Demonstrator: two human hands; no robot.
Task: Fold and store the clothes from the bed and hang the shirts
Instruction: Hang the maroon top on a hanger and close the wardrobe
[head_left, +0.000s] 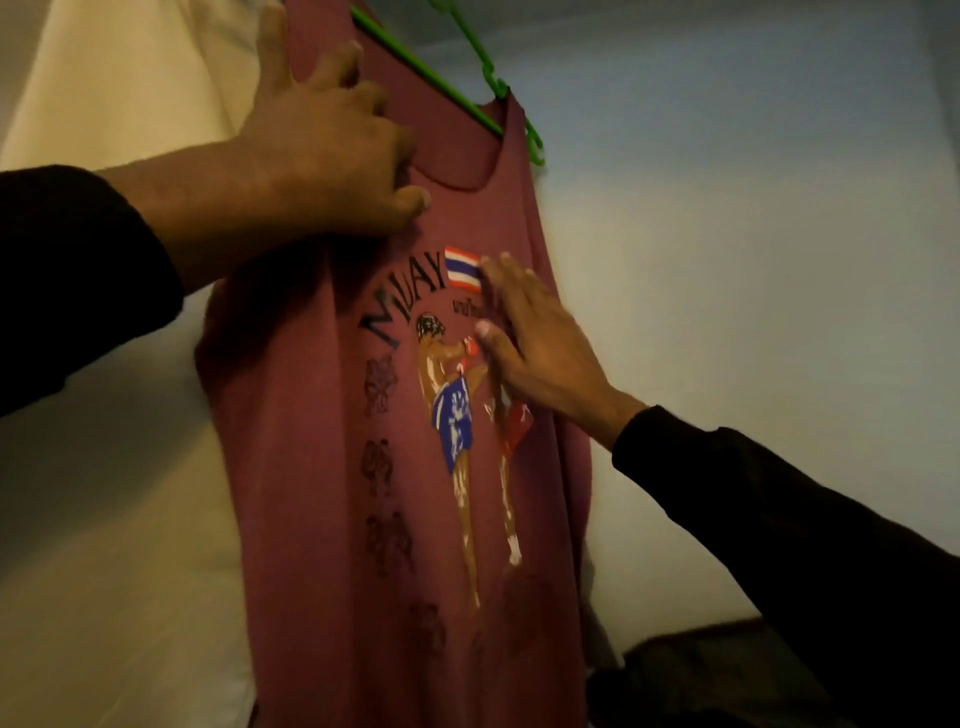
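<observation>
Maroon vest (332, 467) hangs on green hanger (441, 78); left hand (322, 150) grips its strap, right hand (535, 338) lies flat.

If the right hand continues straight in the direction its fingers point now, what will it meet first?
The right hand lies flat on the maroon tank top, fingers pointing up and left. Sliding on, it would probably first meet the left hand near the neckline; depth is unclear.

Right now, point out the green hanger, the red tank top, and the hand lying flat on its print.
green hanger (415, 65), head view: on the bar crossing the neck opening.
red tank top (311, 467), head view: on plain cloth left of the boxer print.
right hand (535, 348), head view: on the back of the hand.
</observation>
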